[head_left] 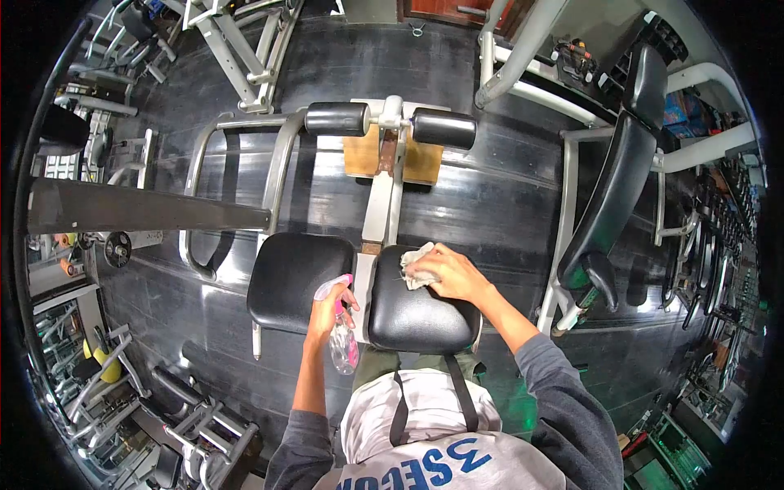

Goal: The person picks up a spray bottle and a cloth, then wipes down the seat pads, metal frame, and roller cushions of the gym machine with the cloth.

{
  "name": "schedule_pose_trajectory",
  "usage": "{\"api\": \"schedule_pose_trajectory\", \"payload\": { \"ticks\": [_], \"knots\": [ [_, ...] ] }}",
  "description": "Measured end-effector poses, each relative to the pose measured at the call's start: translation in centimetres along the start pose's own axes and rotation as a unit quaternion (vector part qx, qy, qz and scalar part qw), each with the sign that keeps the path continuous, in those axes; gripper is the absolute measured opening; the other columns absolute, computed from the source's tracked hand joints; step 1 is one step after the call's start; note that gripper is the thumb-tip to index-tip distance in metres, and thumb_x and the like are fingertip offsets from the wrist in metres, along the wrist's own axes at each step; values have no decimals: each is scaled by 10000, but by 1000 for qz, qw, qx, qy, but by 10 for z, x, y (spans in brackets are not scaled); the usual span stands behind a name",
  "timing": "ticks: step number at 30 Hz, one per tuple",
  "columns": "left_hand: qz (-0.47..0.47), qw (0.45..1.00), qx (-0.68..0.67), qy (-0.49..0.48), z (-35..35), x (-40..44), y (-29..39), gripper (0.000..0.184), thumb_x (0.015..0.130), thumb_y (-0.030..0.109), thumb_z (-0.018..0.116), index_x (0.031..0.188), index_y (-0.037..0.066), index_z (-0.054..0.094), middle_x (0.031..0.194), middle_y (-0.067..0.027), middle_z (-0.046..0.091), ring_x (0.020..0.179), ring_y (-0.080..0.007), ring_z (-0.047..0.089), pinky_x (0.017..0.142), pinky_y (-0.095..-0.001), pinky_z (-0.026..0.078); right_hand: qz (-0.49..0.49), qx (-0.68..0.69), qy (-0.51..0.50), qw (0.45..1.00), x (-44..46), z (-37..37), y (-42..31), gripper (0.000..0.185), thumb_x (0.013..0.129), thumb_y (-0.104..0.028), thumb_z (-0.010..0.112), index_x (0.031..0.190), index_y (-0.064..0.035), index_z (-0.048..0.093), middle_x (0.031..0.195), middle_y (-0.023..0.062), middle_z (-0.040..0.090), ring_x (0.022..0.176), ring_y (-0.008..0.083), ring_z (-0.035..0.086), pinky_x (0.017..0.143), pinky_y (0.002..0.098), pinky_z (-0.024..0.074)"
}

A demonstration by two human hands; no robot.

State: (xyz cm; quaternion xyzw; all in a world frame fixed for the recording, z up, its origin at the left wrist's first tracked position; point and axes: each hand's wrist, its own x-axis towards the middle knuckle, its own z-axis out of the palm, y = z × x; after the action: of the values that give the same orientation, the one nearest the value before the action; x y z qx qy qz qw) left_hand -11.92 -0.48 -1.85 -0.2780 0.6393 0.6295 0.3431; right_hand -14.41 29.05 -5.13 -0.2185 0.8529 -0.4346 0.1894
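My right hand (452,272) is closed on a crumpled pale cloth (417,265), which rests on the upper part of the right black seat pad (425,314). Fingers of my left hand (333,306) wrap round the neck of a clear spray bottle (344,347) with a pink and white trigger head. The bottle hangs over the inner edge of the left black seat pad (298,278). Between the two pads runs a light metal frame (363,298).
Two black foam rollers (336,119) (443,128) sit on the frame ahead, above a wooden board (420,163). A grey beam (147,207) reaches in from the left. At the right stands a bench with a long black backrest (608,192).
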Motion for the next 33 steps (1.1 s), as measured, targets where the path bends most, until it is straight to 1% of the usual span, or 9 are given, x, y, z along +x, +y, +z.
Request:
{"api": "schedule_pose_trajectory", "payload": {
  "ticks": [2,8,12,20,22,24,26,29,33],
  "knots": [
    [14,1000,-19,-7,1,-3,1,409,922,376,487,942,-17,595,683,-109,616,382,-196,533,386,-299,416,98,-30,15,995,7,2,-2,409,686,-44,675,1074,-175,683,1135,39,627,1053,276,558,907,354,494],
    [41,998,-31,-29,1,-6,1,427,925,358,492,1057,-32,605,689,-109,609,423,-184,548,386,-293,429,32,-135,17,990,26,9,1,398,696,-81,685,1085,-165,671,1059,75,641,1020,313,591,867,415,503],
    [45,996,7,-72,14,-15,0,366,935,282,516,1106,-27,611,705,-89,611,482,-172,582,381,-274,448,114,-147,8,983,44,19,5,301,763,-97,627,1053,-164,668,974,141,658,907,371,641,828,464,517],
    [33,996,25,-79,33,-33,-8,376,902,344,578,747,8,649,650,-86,631,400,-163,551,389,-279,428,33,-93,-83,992,17,3,-24,302,729,-122,682,1027,-174,688,1002,84,646,890,328,647,810,433,529],
    [29,993,66,-93,33,-33,-13,345,937,265,531,1103,-21,630,704,-90,629,442,-176,580,374,-279,446,8,-98,-88,991,9,2,-13,330,714,-133,703,1041,-171,687,1000,79,654,898,321,647,808,425,532],
    [29,992,75,-95,33,-33,-16,346,934,271,537,1084,-23,639,711,-91,633,457,-170,584,378,-286,450,47,-110,-71,990,7,-2,-7,340,708,-144,711,1047,-161,684,984,99,661,889,327,650,805,431,532],
    [36,995,60,-74,36,-33,-18,406,891,366,580,733,-2,641,645,-82,629,409,-165,563,396,-279,434,63,-122,-55,989,17,0,-6,316,718,-147,706,1033,-148,685,971,130,664,886,340,652,806,442,532],
    [29,995,68,-62,40,-34,-15,389,889,351,580,750,-6,645,646,-81,628,412,-170,566,395,-284,448,145,-159,27,976,34,20,-2,227,757,-161,671,981,-128,691,974,156,655,894,373,647,807,459,531],
    [42,995,70,-57,44,-31,-20,374,884,341,584,771,-10,650,650,-79,628,413,-170,565,396,-289,459,116,-133,6,984,34,27,-15,251,748,-139,670,998,-135,693,1000,153,645,909,373,641,818,456,527]
  ]
}}
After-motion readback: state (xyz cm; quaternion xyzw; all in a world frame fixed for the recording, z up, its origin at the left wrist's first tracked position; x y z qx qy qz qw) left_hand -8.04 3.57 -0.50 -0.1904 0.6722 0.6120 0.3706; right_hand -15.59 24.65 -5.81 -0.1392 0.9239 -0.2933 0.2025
